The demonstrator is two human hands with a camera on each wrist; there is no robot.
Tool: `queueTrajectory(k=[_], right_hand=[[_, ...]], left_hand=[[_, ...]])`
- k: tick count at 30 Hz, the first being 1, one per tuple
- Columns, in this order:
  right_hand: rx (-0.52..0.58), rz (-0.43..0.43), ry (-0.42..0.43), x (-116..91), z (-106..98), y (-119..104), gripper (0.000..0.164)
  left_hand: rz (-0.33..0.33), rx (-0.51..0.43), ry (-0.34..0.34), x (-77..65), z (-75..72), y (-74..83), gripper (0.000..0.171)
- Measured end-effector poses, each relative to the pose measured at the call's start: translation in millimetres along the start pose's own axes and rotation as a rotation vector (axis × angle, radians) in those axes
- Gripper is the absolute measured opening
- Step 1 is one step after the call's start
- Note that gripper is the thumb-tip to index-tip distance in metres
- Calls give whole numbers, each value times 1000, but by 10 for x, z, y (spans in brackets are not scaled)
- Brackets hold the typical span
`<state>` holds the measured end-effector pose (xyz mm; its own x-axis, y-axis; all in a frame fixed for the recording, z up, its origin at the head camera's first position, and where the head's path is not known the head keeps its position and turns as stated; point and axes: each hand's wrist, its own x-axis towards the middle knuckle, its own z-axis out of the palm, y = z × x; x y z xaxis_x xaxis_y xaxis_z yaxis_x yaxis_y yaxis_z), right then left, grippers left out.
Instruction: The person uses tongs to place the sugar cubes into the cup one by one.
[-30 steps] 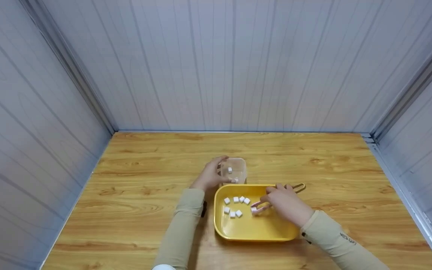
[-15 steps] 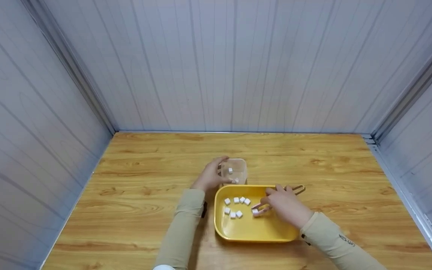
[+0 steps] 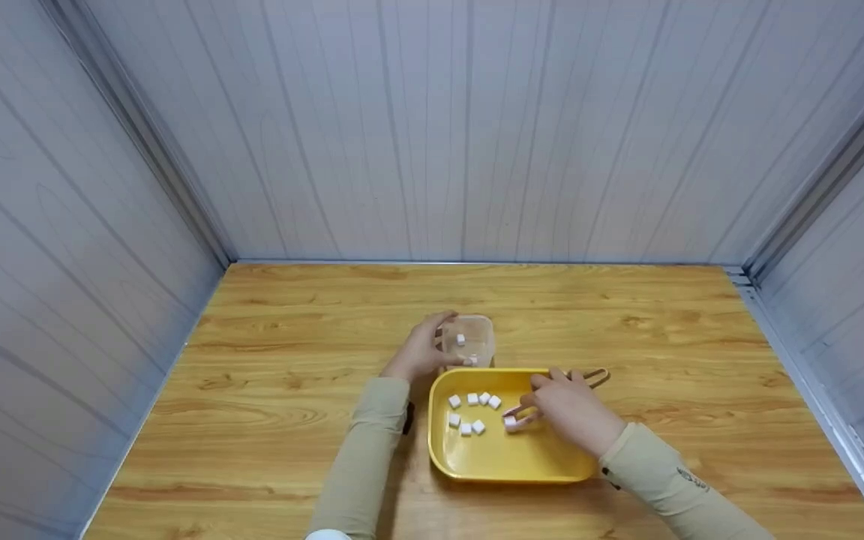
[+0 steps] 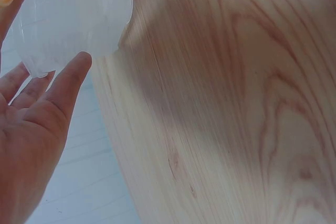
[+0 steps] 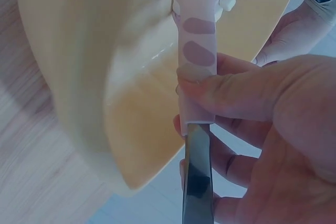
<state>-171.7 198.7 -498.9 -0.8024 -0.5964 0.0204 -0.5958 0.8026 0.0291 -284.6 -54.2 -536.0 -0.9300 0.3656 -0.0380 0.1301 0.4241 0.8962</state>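
Observation:
My left hand (image 3: 421,352) holds a clear plastic container (image 3: 481,330) by its left side, behind the yellow tray (image 3: 522,469); two white cubes (image 3: 460,340) show inside. In the left wrist view, the fingers (image 4: 68,82) lie along the container's wall. Over the tray's right part, my right hand (image 3: 571,409) grips metal tongs (image 5: 198,182) with pink tips (image 5: 197,40), the thumb pressing on the pink sleeve. One white cube (image 3: 510,424) lies at the tong tips, against the nearer arm; whether it is pinched I cannot tell.
Several white cubes (image 3: 473,400) lie loose in the tray's left half. The tray stands on a wood-grain table (image 3: 267,375), its rim raised all round. Panelled walls (image 3: 432,135) close in the back and both sides.
The cube at the tong tips has shifted very slightly right and nearer, and the tong arms look a little farther apart. Left hand and container have hardly moved.

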Motion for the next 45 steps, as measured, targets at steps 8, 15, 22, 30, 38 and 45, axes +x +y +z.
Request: queueTrajectory(k=[8,15,22,30,38,45], right_hand=[[-20,-16,27,-12,9,-8,30],[9,-14,31,-9,13,4,29],[48,5,30,3,-9,35,30],[46,22,-10,14,-123,61,32],[38,40,-11,30,-249,84,34],[23,35,30,49,-317,125,36]], left_hand=[[-16,6,3,-5,14,-10,85],[2,-1,-1,-5,13,2,84],[31,34,2,12,6,3,83],[15,-2,7,20,2,-5,85],[-10,-11,15,16,12,-14,86],[9,13,11,3,7,3,87]])
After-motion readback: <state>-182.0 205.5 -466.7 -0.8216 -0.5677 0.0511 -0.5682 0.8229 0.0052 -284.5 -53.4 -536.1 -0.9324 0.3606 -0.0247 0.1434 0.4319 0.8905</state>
